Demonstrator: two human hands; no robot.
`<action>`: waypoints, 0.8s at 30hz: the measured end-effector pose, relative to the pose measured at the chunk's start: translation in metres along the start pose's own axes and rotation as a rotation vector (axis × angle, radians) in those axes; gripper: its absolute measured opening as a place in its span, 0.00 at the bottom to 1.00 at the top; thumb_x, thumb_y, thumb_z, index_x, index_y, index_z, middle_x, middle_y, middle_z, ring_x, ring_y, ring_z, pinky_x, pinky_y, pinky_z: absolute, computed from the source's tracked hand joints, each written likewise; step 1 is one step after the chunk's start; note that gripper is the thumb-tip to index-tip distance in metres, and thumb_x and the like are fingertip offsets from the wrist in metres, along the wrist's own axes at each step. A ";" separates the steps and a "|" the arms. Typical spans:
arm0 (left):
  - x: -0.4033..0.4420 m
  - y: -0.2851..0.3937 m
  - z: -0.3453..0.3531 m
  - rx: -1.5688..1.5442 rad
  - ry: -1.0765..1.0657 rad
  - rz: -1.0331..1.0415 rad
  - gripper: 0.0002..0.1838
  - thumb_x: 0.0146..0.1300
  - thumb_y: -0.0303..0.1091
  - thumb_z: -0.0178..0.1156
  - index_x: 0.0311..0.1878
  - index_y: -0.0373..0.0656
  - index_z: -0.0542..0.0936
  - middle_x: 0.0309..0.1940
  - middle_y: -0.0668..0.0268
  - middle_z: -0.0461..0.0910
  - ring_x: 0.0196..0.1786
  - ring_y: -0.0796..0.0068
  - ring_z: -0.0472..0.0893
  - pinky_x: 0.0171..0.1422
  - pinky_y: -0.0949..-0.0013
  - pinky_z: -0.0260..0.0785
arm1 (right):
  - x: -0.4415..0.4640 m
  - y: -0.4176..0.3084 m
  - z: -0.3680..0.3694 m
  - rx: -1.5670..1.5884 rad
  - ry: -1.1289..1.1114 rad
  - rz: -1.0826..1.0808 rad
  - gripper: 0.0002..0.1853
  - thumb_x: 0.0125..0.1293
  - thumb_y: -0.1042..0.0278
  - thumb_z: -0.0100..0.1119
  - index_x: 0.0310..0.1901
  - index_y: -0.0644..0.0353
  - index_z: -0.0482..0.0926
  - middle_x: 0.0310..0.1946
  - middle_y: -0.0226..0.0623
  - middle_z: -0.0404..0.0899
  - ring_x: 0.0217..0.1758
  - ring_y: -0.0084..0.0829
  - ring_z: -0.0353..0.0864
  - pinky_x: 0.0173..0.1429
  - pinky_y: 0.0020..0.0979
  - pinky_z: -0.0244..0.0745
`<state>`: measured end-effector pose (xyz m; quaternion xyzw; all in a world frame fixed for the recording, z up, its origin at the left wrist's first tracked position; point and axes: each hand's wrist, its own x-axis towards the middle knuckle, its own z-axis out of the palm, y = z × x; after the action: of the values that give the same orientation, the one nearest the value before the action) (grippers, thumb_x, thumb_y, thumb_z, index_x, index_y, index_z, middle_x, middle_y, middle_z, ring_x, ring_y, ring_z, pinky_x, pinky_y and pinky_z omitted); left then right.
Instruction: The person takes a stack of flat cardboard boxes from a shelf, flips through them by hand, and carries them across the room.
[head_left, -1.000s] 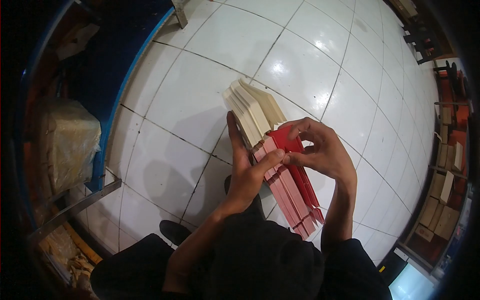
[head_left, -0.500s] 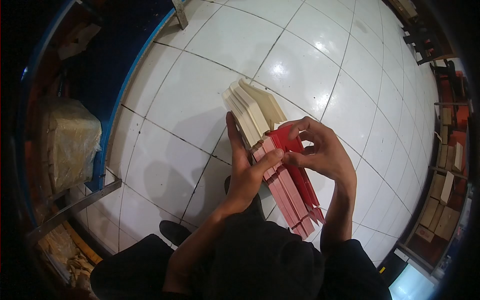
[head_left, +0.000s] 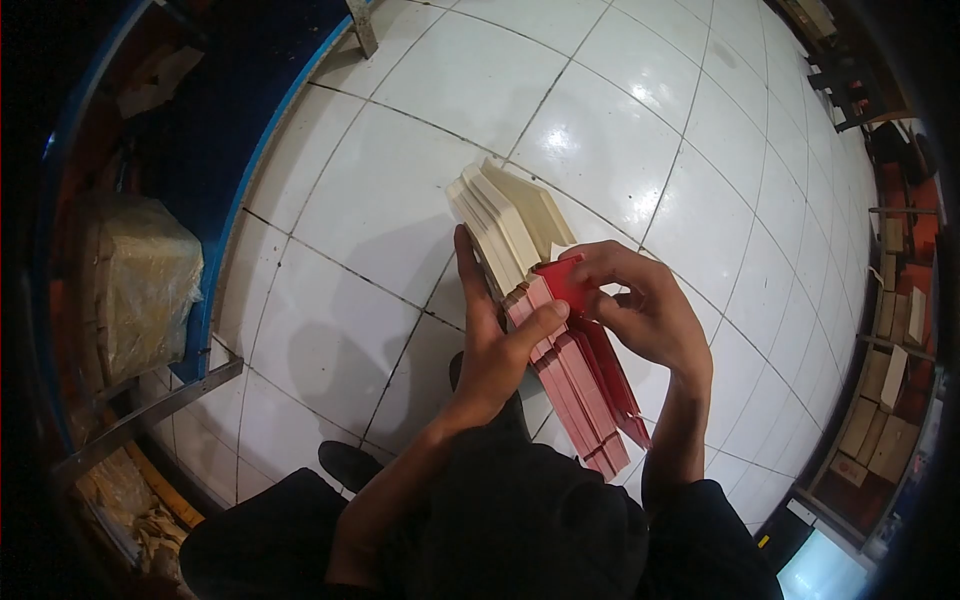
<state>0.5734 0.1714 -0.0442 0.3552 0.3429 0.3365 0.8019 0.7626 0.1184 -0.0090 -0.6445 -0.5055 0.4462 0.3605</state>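
Observation:
My left hand (head_left: 490, 355) is wrapped round a long stack of folded card pieces, its thumb pressed on the pink edges. The stack has a cream part (head_left: 505, 225) at its far end and a pink part (head_left: 578, 395) towards my body. Along the right side of the pink part lies a red card piece (head_left: 568, 283), glossy and partly lifted. My right hand (head_left: 640, 305) is at this red piece, with the fingers bent over its upper edge and the thumb below. Its fingertips are partly hidden.
White floor tiles (head_left: 420, 150) lie beneath the stack. On the left is a blue-edged table (head_left: 225, 215), with a plastic-wrapped bundle (head_left: 150, 285) next to it. Shelves with cardboard boxes (head_left: 893, 445) line the right side. A dark shoe (head_left: 348, 465) shows near my legs.
My right hand has closed in over the red card piece, its fingers now lower against it. The red piece's flap has shifted slightly. My left hand and the stack have hardly moved.

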 end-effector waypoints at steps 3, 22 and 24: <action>0.000 0.003 0.001 -0.013 -0.005 -0.003 0.64 0.64 0.27 0.68 0.84 0.39 0.24 0.71 0.47 0.65 0.72 0.56 0.72 0.74 0.58 0.71 | 0.000 -0.006 0.000 0.031 -0.002 0.047 0.15 0.64 0.71 0.74 0.52 0.59 0.84 0.57 0.37 0.85 0.55 0.31 0.87 0.53 0.35 0.90; 0.003 0.000 -0.001 -0.014 -0.020 0.007 0.63 0.65 0.28 0.67 0.83 0.39 0.23 0.70 0.47 0.65 0.72 0.56 0.72 0.75 0.58 0.70 | 0.004 -0.004 -0.004 0.074 0.001 0.144 0.21 0.52 0.64 0.86 0.43 0.56 0.83 0.58 0.40 0.84 0.55 0.40 0.87 0.56 0.44 0.88; 0.003 0.000 -0.001 -0.007 -0.022 0.010 0.64 0.65 0.28 0.67 0.83 0.39 0.23 0.70 0.47 0.65 0.72 0.56 0.72 0.75 0.58 0.70 | 0.004 -0.006 -0.004 0.078 0.001 0.165 0.21 0.52 0.64 0.86 0.43 0.56 0.83 0.58 0.40 0.84 0.56 0.40 0.87 0.56 0.44 0.89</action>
<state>0.5742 0.1738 -0.0453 0.3576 0.3311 0.3381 0.8051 0.7653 0.1236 -0.0030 -0.6698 -0.4327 0.4932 0.3476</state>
